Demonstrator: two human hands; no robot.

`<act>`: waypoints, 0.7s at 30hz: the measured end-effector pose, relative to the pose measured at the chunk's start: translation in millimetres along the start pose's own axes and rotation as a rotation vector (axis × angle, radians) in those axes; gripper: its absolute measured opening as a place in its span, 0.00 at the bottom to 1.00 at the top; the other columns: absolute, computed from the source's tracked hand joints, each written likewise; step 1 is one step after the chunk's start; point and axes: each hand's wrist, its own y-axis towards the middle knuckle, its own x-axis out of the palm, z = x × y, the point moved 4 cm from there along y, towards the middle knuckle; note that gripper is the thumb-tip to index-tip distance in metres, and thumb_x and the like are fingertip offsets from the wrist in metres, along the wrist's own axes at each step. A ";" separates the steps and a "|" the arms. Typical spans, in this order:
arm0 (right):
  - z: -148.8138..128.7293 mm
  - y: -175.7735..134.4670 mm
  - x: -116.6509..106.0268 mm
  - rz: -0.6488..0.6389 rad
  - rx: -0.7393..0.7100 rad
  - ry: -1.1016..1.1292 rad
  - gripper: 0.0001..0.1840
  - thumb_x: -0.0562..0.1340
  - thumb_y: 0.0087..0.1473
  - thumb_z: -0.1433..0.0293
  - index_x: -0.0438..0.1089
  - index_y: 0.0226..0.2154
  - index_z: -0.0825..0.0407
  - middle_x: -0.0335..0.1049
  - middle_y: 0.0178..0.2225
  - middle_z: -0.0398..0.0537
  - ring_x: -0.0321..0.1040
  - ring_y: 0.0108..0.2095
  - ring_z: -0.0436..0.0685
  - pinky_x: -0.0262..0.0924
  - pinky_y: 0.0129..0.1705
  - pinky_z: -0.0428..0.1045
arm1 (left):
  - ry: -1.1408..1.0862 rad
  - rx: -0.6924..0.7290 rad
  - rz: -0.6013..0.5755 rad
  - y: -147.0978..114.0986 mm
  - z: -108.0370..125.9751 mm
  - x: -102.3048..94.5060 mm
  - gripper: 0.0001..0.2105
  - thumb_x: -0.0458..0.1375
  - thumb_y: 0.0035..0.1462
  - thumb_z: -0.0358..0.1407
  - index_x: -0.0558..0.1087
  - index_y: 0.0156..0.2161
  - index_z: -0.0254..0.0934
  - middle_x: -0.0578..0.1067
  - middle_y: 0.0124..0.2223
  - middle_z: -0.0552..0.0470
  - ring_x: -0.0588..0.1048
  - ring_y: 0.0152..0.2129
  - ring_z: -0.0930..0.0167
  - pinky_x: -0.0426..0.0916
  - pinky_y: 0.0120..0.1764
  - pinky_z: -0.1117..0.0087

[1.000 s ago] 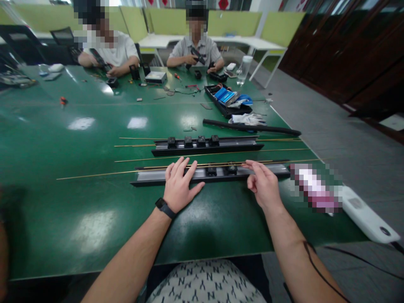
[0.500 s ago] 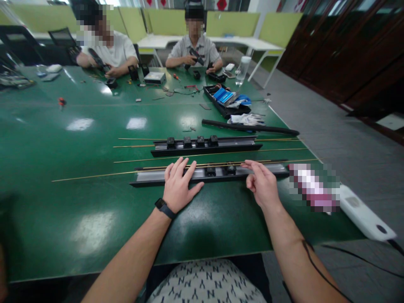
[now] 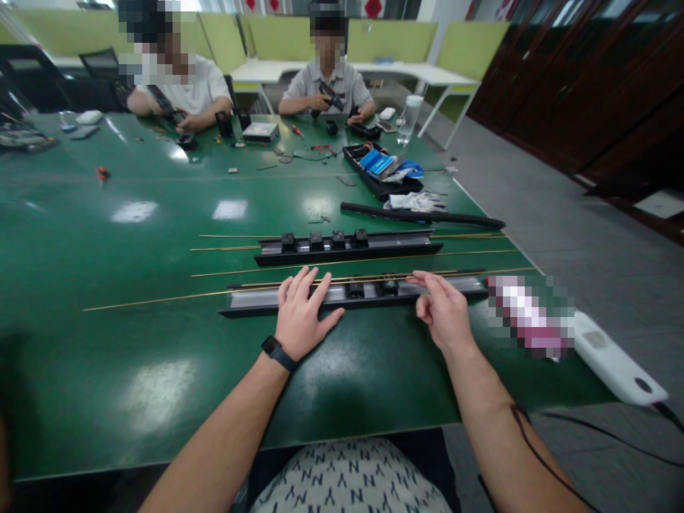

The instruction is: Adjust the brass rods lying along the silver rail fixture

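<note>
The nearer long black channel with a pale inner floor lies crosswise in front of me. Thin brass-coloured rods run along its far edge, and two small black blocks sit inside it. My left hand lies across the channel, open, fingers spread over the rods. My right hand is at the right part of the same channel. Its stretched fingertips touch the rods while the thumb and lower fingers bend inward, apart from them. Another channel with several black blocks lies just beyond.
A black tube, white gloves and a black tray with blue items lie farther back. At the right edge are a blurred pink item and a white power strip. Two people work across the green table.
Both hands keep nearly the same place on the channel and rods. The whole view has shifted very slightly left.
</note>
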 end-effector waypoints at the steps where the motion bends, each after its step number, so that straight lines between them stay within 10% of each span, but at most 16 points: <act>1: 0.6 0.0 0.0 -0.003 0.002 -0.003 0.24 0.68 0.56 0.51 0.78 0.45 0.51 0.79 0.47 0.55 0.60 0.15 0.42 0.39 0.12 0.41 | -0.001 -0.002 0.000 0.0 -0.1 0.2 0.31 0.61 0.63 0.50 0.67 0.67 0.41 0.67 0.68 0.38 0.61 0.69 0.54 0.50 0.68 0.48; 21: -0.2 -3.3 4.9 -0.063 0.001 -0.017 0.21 0.67 0.59 0.53 0.79 0.47 0.51 0.79 0.47 0.55 0.61 0.15 0.42 0.40 0.12 0.41 | 0.007 -0.005 -0.006 0.0 0.6 -0.7 0.31 0.61 0.63 0.51 0.66 0.67 0.41 0.67 0.68 0.39 0.61 0.69 0.54 0.50 0.69 0.48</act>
